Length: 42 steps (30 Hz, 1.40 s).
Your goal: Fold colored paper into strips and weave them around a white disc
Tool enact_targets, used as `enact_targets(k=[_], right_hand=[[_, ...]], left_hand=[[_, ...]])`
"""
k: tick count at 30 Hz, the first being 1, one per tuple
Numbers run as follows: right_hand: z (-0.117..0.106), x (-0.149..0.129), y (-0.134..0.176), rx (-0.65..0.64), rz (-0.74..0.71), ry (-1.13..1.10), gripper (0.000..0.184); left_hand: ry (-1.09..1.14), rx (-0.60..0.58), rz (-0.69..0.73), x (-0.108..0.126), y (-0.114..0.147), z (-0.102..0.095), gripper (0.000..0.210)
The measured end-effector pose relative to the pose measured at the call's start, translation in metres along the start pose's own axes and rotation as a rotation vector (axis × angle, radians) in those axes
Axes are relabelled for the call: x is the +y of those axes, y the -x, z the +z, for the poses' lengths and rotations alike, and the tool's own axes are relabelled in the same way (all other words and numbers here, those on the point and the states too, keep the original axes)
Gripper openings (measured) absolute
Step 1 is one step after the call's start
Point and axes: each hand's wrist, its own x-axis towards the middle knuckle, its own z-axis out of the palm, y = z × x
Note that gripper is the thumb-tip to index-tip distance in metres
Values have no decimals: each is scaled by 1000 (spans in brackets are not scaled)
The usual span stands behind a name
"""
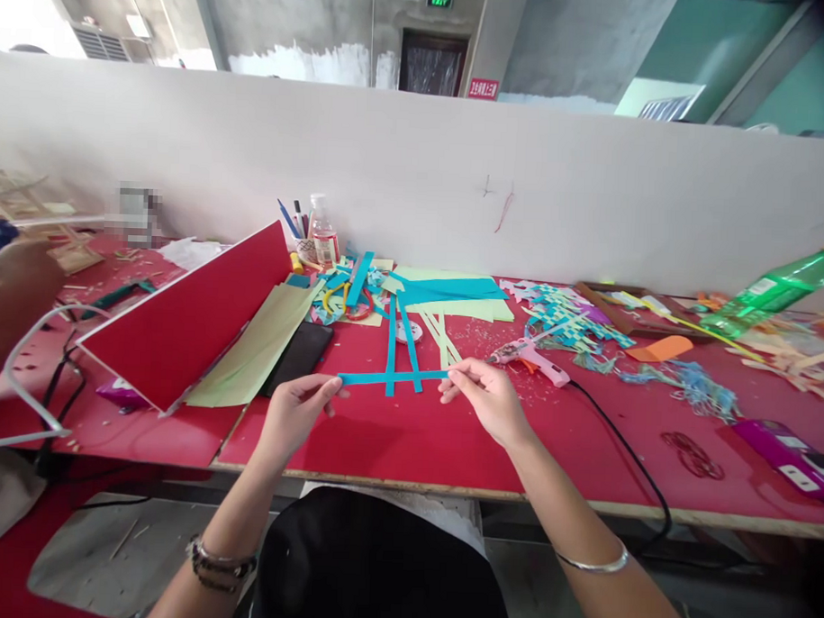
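A narrow blue paper strip (pixel 367 379) is stretched level between my two hands, above the red table. My left hand (pixel 298 411) pinches its left end, and my right hand (pixel 485 394) pinches the right end. The strip crosses two upright blue strips, a left one (pixel 391 335) and a right one (pixel 409 345), near their lower ends. Whether it passes over or under each I cannot tell. Just beyond my right hand lie pale green strips (pixel 444 337) and a pink glue gun (pixel 543 362) with a black cord.
Wide blue strips (pixel 453 292) lie on pale paper at the back. Scissors (pixel 348 302) sit among scraps. A red panel (pixel 202 311) stands at left, near another person's arm (pixel 13 304). Woven blue pieces (pixel 567 314), a green bottle (pixel 768 290) and a purple power strip (pixel 789 459) are at right.
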Motion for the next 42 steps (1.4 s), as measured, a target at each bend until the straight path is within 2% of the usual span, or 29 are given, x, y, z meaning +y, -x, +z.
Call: enact_targets(k=[7,11,13,16,20,24,27,30,35,42], right_hand=[[2,0,-15,-66,-22,74,22],[11,1,-33,-235,-30,147,21],[17,2,-47,-272,-76,228,21],[31,8,-71,-273,-181,451,20],[59,18,-97,-313,-200,585,15],[73,26,-110,-204,-170,691,18],[62,30,-114,-49,-118,768,25],[46,35,-117,74,-49,821,27],[41,50,-125,101,50,795,30],[48,53,-138,120,103,534,26]], left_hand=[[24,-12,-33,-5,1,-1,35],[-7,28,-47,-16,-3,-16,38],[-30,67,-28,-21,-4,-23,42],[-162,63,52,-26,-3,-24,41],[-408,-74,273,-26,1,-9,34],[-604,-211,379,-30,2,8,35],[-737,-264,389,-35,0,12,34],[-823,-255,364,-35,-3,13,34],[-872,-134,357,-27,-5,19,33],[-683,-140,445,-18,-12,19,32]])
